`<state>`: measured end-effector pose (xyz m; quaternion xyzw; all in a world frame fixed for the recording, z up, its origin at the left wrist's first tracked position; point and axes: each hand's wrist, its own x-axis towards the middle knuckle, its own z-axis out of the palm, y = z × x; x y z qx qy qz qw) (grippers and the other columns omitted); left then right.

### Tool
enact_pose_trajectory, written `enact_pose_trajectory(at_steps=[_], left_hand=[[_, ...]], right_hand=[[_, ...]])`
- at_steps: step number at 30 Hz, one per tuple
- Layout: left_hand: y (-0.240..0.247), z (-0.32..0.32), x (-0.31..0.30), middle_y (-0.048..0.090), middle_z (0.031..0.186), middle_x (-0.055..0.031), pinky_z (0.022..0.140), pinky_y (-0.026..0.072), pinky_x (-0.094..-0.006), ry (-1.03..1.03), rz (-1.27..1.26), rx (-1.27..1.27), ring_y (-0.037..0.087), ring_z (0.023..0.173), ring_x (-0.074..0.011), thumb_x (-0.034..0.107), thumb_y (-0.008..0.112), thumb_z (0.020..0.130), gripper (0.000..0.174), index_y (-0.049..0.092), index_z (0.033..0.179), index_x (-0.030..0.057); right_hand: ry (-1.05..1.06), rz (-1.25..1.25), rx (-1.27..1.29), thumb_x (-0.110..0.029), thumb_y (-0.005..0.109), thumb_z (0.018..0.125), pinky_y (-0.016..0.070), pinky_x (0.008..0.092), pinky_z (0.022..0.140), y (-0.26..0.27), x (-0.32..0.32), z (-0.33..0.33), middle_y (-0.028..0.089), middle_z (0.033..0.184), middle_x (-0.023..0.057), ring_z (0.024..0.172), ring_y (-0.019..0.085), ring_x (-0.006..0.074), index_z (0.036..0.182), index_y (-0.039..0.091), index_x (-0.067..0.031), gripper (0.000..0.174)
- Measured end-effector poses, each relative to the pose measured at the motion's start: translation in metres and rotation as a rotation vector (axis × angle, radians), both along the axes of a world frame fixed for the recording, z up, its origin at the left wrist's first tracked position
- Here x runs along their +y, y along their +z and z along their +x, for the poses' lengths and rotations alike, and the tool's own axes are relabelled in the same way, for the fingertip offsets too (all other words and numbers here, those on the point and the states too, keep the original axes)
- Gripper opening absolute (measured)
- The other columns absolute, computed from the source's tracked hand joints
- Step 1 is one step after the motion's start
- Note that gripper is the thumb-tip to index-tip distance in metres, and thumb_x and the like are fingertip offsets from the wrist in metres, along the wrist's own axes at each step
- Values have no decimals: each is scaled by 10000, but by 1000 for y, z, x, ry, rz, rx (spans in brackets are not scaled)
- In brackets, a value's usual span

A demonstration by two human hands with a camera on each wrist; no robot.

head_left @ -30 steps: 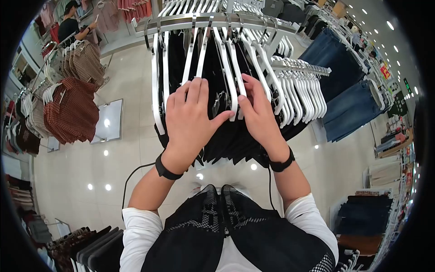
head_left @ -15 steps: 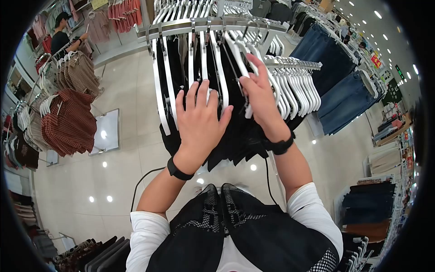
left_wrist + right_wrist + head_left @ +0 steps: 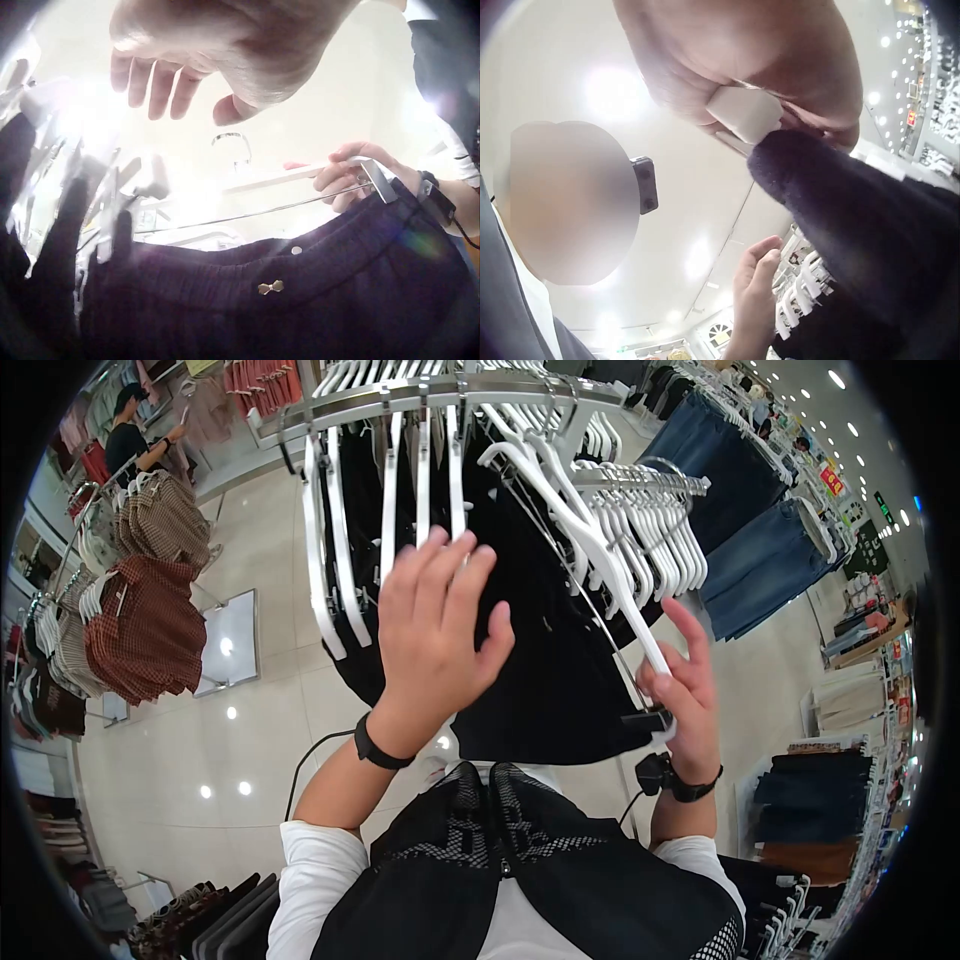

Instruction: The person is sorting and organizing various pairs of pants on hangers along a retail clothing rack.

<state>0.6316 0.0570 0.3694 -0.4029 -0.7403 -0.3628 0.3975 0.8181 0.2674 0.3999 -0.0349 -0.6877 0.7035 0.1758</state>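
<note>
My right hand (image 3: 690, 690) grips the near end of a white hanger (image 3: 590, 540), its index finger pointing up. From the hanger hangs a black garment (image 3: 540, 680), turned so its broad side shows. The left wrist view shows its gathered waistband with a small gold bow (image 3: 271, 287) and the hanger's metal hook (image 3: 232, 138) standing up. In the right wrist view, the white hanger end (image 3: 744, 114) sits in the palm. My left hand (image 3: 430, 630) is over the other white hangers, fingers spread and thumb out, holding nothing.
A curved metal rail (image 3: 440, 396) bears several white hangers with black clothes. Right of it, a lower rail (image 3: 640, 480) carries more hangers, with jeans (image 3: 760, 590) beyond. Brown checked clothes (image 3: 145, 625) hang at left; a person (image 3: 130, 435) stands behind them.
My right hand has pulled one hanger with its black garment out toward me and to the right, swinging it aslant. My left hand has moved slightly left and lifted away from the hangers.
</note>
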Motion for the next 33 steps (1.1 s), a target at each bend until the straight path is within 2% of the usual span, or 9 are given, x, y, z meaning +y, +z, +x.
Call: enact_pose_trajectory(at_steps=[2, 5, 8, 11, 14, 22, 23, 27, 33], left_hand=[[1, 15, 10, 664, 1240, -145, 993, 447, -469, -27, -7, -19, 622, 1153, -341, 109, 714, 807, 441, 649, 1233, 19], [19, 5, 21, 663, 1066, -152, 847, 502, -423, 150, -22, -179, 638, 964, -337, 134, 712, 857, 314, 664, 1147, 23], [30, -18, 26, 692, 983, -144, 767, 524, -436, 415, -221, -376, 672, 855, -337, 342, 674, 956, 358, 701, 1129, 30], [63, -18, 43, 710, 857, -189, 758, 517, -482, 534, -501, -570, 691, 863, -365, 511, 583, 979, 541, 719, 877, -3], [53, -55, 53, 698, 842, -210, 751, 510, -511, 469, -530, -548, 688, 853, -395, 512, 590, 975, 554, 707, 824, -8], [37, -70, 84, 721, 951, -248, 821, 549, -527, 649, -648, -546, 685, 937, -446, 466, 550, 1000, 508, 713, 967, -13], [24, -80, 80, 723, 957, -233, 827, 539, -534, 622, -645, -486, 679, 943, -445, 441, 533, 1009, 485, 727, 956, 0], [56, -44, 87, 694, 919, -260, 846, 497, -531, 626, -463, -546, 656, 933, -452, 407, 535, 998, 484, 716, 899, -30], [55, -49, 85, 683, 886, -272, 823, 502, -523, 686, -441, -538, 652, 899, -459, 409, 546, 980, 503, 707, 844, -48]], right_hand=[[5, 26, -36, -94, 580, 943, 342, 210, 694, -4, 13, 19, 526, 870, -9, 748, 433, 59, 1609, 175, 2, 785], [60, 21, -102, -114, 599, 945, 347, 212, 686, -12, 39, 41, 529, 885, 1, 752, 435, 65, 1611, 180, -1, 795], [147, -33, -157, -125, 613, 955, 348, 211, 682, -19, 54, 52, 529, 906, 7, 761, 432, 67, 1614, 185, -10, 794], [272, -72, -128, -114, 610, 976, 353, 205, 679, -35, 76, 58, 521, 919, 7, 772, 434, 65, 1616, 188, -26, 772], [354, -125, -151, -79, 590, 979, 360, 201, 674, -41, 94, 64, 527, 912, 17, 757, 436, 64, 1619, 178, -32, 762], [498, -103, -129, -58, 570, 982, 363, 201, 656, -57, 150, 70, 525, 905, 5, 746, 439, 55, 1621, 171, -40, 754], [514, -90, -137, -58, 570, 982, 363, 201, 652, -59, 156, 70, 523, 902, 4, 743, 439, 55, 1621, 171, -40, 754], [568, -60, -143, -58, 567, 981, 360, 199, 638, -65, 178, 62, 518, 895, 2, 733, 438, 53, 1622, 171, -41, 753], [646, -30, -150, -55, 562, 976, 361, 196, 642, -71, 201, 51, 510, 890, -1, 726, 433, 53, 1618, 195, -49, 740]])
